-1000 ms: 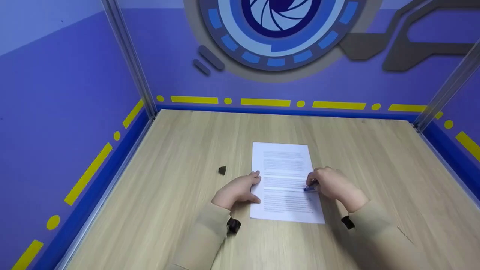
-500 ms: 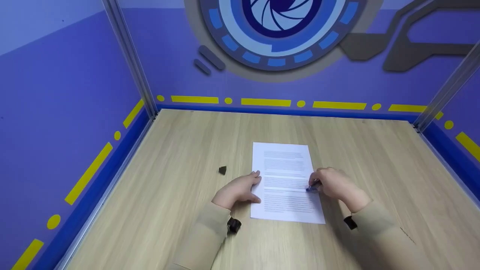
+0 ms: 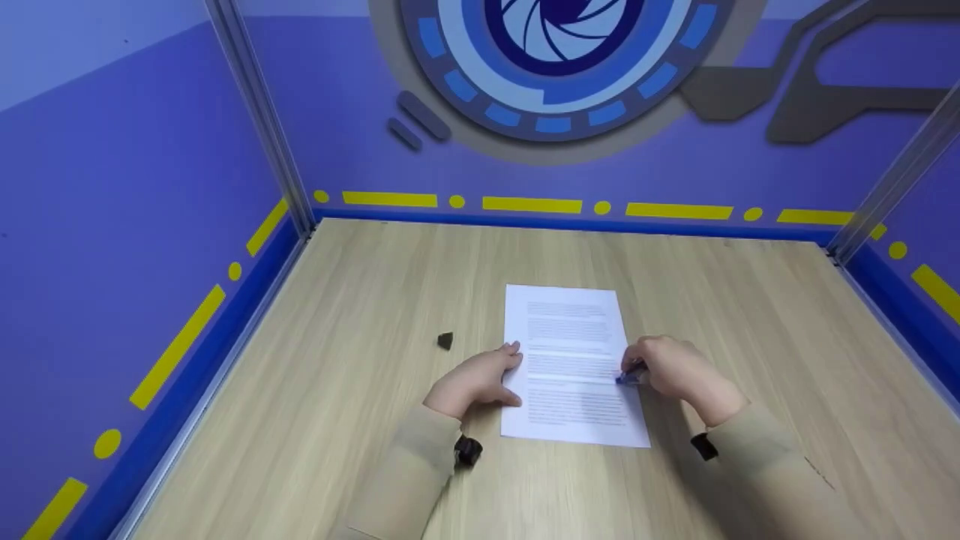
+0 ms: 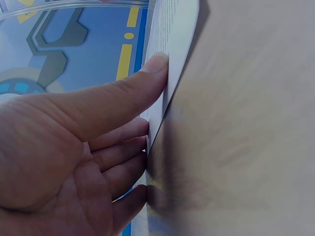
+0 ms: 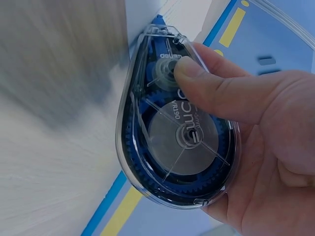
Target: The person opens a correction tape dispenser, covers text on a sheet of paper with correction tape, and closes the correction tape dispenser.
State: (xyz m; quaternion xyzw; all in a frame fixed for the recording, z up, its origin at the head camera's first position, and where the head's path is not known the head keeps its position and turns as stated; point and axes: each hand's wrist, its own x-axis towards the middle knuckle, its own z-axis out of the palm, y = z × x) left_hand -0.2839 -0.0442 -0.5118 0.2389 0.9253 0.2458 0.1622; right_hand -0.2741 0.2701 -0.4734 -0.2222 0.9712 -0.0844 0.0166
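A white sheet of paper (image 3: 562, 300) with printed lines lies flat on the wooden table. My right hand (image 3: 671, 367) pinches a correction tape (image 5: 182, 142) between thumb and fingers; its clear, drop-shaped case shows a blue geared wheel inside. In the head view the blue tip of the correction tape (image 3: 621, 379) meets the paper near its right edge, at the end of a text line. Thumb and fingertips of my left hand (image 3: 476, 379) press on the paper's left edge, the fingers spread and nearly straight in the left wrist view.
A small dark piece (image 3: 445, 341) lies on the table (image 3: 360, 360) left of the paper. Blue-purple panels (image 3: 337, 150) with yellow marks stand round the table's back and sides, with metal posts (image 3: 262, 112) at the corners. A black strap piece (image 3: 469, 451) shows at my left wrist.
My right hand has slid slightly to the right with the correction tape, its tip nearing the paper's right edge. The left hand and the paper have stayed still.
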